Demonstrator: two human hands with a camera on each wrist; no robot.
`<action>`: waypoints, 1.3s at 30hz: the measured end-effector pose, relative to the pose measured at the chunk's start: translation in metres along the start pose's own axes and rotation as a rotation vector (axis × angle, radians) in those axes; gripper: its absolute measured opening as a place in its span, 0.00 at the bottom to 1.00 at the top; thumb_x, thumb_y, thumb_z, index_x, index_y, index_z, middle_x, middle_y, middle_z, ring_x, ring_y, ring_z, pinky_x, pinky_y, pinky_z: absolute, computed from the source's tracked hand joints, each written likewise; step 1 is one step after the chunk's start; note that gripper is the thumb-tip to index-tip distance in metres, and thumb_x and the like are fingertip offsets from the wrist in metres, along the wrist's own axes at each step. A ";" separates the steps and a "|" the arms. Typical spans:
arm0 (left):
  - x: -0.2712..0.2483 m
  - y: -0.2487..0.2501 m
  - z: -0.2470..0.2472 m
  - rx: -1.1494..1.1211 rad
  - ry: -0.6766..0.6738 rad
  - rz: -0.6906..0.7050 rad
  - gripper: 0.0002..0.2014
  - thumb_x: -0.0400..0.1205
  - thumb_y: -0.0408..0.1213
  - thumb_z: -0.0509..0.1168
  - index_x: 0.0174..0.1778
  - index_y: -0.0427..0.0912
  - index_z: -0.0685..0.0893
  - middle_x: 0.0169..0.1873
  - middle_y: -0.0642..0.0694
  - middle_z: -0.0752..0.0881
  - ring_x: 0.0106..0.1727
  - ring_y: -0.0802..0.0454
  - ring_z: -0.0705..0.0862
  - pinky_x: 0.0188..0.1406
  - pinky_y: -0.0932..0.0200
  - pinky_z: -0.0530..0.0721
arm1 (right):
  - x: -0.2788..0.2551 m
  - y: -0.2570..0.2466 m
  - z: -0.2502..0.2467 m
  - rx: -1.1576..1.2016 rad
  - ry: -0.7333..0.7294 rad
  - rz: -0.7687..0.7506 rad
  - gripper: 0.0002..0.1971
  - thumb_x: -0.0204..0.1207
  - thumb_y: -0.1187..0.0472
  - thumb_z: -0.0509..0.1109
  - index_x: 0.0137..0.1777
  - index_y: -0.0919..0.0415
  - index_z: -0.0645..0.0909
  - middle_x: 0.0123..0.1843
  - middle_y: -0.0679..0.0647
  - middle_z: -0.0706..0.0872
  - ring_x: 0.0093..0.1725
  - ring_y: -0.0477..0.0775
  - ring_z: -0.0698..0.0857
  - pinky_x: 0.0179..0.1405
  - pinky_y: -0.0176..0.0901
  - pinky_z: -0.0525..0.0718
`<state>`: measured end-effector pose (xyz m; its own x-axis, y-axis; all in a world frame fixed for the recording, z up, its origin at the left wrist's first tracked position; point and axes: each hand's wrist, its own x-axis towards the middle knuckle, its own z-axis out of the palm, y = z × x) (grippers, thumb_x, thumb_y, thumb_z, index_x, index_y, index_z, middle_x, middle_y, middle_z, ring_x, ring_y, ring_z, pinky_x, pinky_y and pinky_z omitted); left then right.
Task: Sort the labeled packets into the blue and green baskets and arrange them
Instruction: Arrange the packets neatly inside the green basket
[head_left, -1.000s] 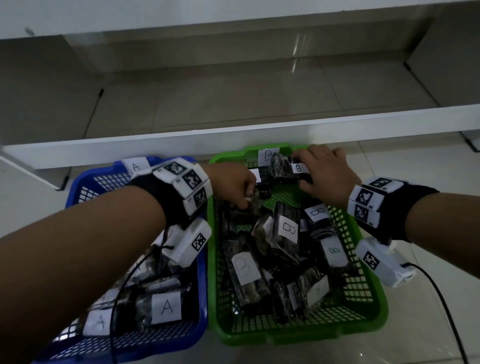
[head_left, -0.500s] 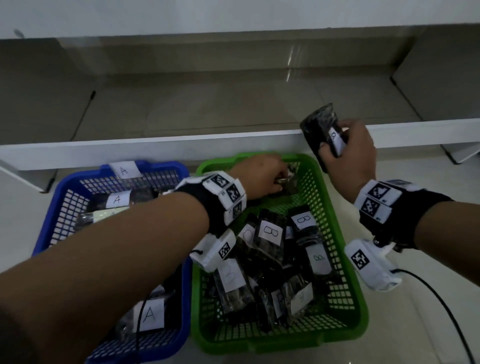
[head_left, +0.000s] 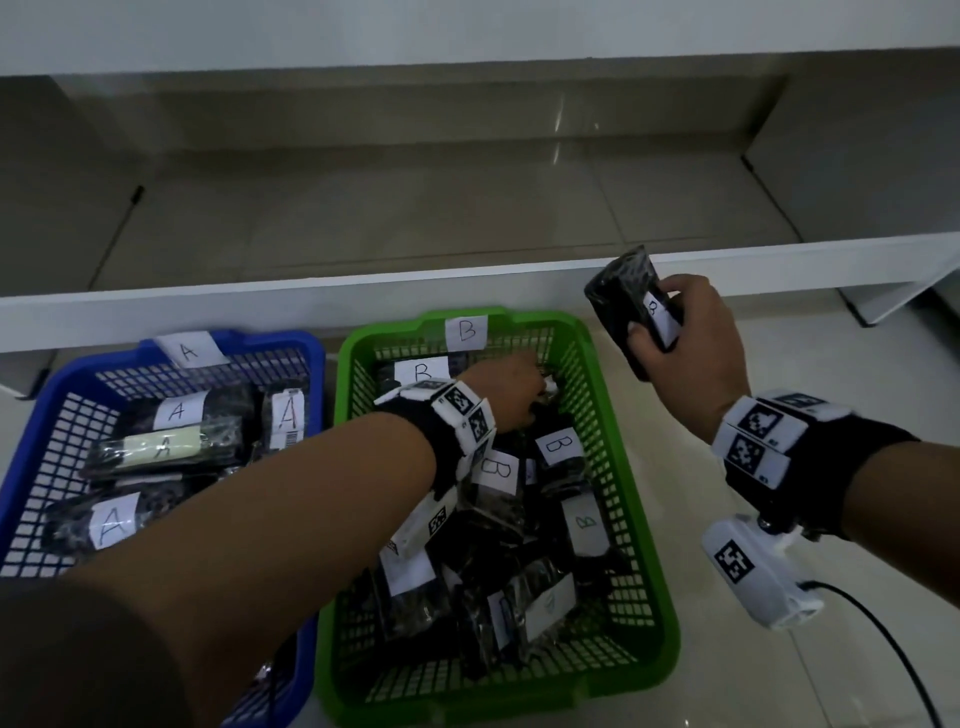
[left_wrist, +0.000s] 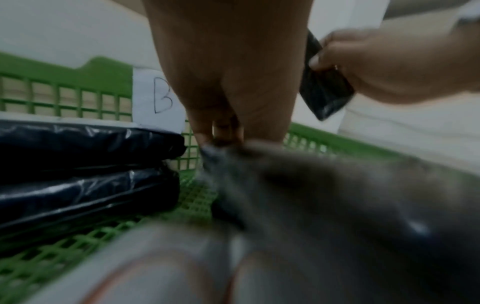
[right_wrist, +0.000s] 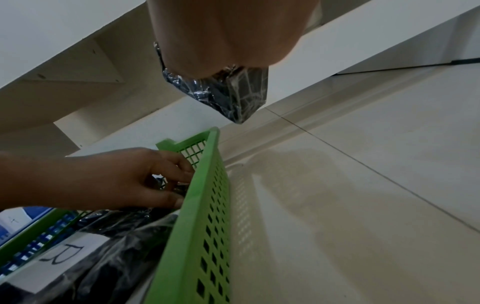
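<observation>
Packets labelled B lie heaped in the green basket; those labelled A lie in the blue basket, touching it at nine o'clock. The right hand grips one B packet in curled fingers, raised at two o'clock of the green basket. The left hand reaches into that basket's twelve o'clock end, fingertips pinching a black packet.

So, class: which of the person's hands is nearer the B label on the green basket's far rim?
Left. The left hand reaches inside the green basket just below the B label; the right hand holds a packet outside it.
</observation>
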<state>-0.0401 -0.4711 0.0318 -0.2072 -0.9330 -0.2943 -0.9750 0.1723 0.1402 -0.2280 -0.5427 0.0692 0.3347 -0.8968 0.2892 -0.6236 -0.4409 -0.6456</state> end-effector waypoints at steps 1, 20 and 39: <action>0.000 -0.002 -0.002 -0.022 -0.034 0.009 0.21 0.82 0.41 0.62 0.70 0.39 0.78 0.62 0.36 0.76 0.59 0.40 0.80 0.51 0.55 0.78 | 0.000 0.001 -0.001 0.000 -0.004 0.001 0.18 0.72 0.58 0.70 0.59 0.61 0.73 0.54 0.58 0.79 0.53 0.61 0.78 0.46 0.49 0.76; -0.140 -0.013 -0.028 -0.216 -0.405 0.079 0.35 0.85 0.52 0.58 0.84 0.47 0.51 0.72 0.42 0.75 0.68 0.44 0.74 0.56 0.60 0.71 | -0.022 -0.069 0.052 -0.218 -0.427 -0.495 0.25 0.69 0.48 0.76 0.65 0.53 0.77 0.61 0.52 0.83 0.58 0.58 0.76 0.54 0.52 0.73; -0.180 -0.006 0.007 -0.174 0.000 0.086 0.18 0.86 0.41 0.55 0.73 0.44 0.70 0.67 0.45 0.74 0.58 0.48 0.77 0.53 0.60 0.68 | -0.030 -0.079 0.086 -0.327 -0.843 -0.436 0.21 0.76 0.72 0.64 0.66 0.55 0.77 0.66 0.52 0.79 0.66 0.54 0.72 0.63 0.44 0.71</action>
<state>0.0024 -0.3024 0.0770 -0.2887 -0.9174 -0.2739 -0.9252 0.1937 0.3264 -0.1282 -0.4777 0.0510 0.8925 -0.3922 -0.2227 -0.4482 -0.8268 -0.3398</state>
